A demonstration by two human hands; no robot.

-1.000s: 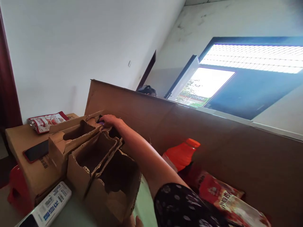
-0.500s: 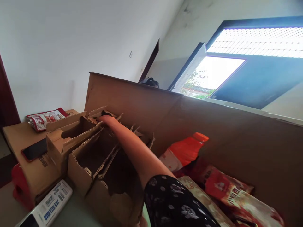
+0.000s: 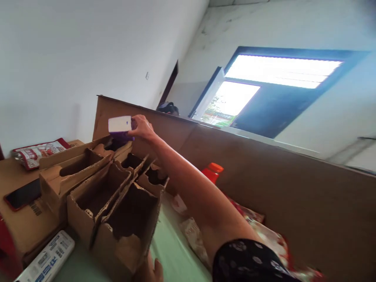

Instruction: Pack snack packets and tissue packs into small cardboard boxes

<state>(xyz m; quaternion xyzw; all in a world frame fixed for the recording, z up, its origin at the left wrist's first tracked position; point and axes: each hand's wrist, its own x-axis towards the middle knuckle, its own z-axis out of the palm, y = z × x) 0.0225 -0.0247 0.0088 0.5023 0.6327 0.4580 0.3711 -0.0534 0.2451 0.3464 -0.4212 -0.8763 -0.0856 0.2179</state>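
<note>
My right hand (image 3: 142, 127), its arm stretched out in a black floral sleeve, holds a small white and purple box (image 3: 120, 124) between thumb and fingers. The box is above the back compartments of a group of open cardboard boxes (image 3: 114, 235). My left hand (image 3: 151, 270) shows only in part at the bottom edge. It grips the lower right side of the nearest cardboard box, and some of its fingers are hidden. Dark interiors show in the front boxes.
A tall cardboard panel (image 3: 264, 164) runs behind. Beside it are an orange-capped bottle (image 3: 212, 172) and several food packets (image 3: 267, 235). At left lie a phone (image 3: 22, 194), a red-white pouch (image 3: 41, 152) and a long white package (image 3: 48, 256). A person's head (image 3: 168, 108) shows behind the panel.
My right hand has risen out of the back compartment and now has the white and purple box in it. The view has shifted, and more of my left hand shows.
</note>
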